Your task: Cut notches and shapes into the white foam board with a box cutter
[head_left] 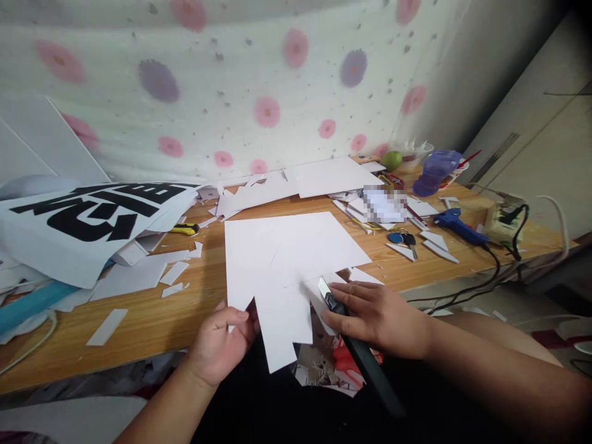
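Note:
A white sheet of board [291, 259] with notched lower edges lies over the front of the table, part of it jutting past the edge. My left hand [222, 342] grips its lower left corner, thumb on top and fingers beneath. In my right hand [382, 317] is a black utility knife [365, 364], its blade out and pointing up and left, close to the board's right side. Whether the blade touches the board I cannot tell. A narrow white strip sits beneath the knife, partly hidden by my fingers.
White offcuts [107, 327] litter the wooden table [152, 342]. A yellow cutter [185, 229] and a sheet with large black lettering [92, 222] are at left. On the right are keys [407, 239], a blue glue gun [457, 225], cables and a green fruit [391, 161].

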`<state>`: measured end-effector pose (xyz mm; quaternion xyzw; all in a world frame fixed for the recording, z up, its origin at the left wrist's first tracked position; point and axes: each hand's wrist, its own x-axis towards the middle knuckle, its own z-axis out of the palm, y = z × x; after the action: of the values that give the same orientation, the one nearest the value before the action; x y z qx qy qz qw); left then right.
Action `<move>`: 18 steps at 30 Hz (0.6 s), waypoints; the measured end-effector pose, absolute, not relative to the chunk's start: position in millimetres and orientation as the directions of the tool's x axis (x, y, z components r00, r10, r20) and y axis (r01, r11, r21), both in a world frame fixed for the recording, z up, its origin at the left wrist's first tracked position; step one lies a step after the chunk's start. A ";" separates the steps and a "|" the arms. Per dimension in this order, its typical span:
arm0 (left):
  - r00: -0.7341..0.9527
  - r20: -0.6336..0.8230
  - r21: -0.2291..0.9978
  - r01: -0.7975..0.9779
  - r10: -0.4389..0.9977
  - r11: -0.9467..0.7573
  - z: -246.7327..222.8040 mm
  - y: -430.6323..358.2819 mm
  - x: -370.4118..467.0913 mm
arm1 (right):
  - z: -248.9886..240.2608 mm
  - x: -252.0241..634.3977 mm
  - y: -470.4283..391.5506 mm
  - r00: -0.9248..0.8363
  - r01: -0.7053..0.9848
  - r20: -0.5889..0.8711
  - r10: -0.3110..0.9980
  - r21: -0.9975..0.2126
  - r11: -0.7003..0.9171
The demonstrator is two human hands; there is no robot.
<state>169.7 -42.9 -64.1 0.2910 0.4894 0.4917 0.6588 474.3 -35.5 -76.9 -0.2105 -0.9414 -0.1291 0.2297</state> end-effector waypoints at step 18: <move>0.402 0.115 0.813 0.487 0.909 -0.318 -70.9 -13.1 165.6 | -78.5 484.4 -12.8 -0.740 0.482 0.382 0.553 -0.273 0.833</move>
<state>165.6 -13.1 -70.9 0.7566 0.4611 0.2943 0.3582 484.4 -12.8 -78.5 -0.2784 -0.9295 0.0784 0.2288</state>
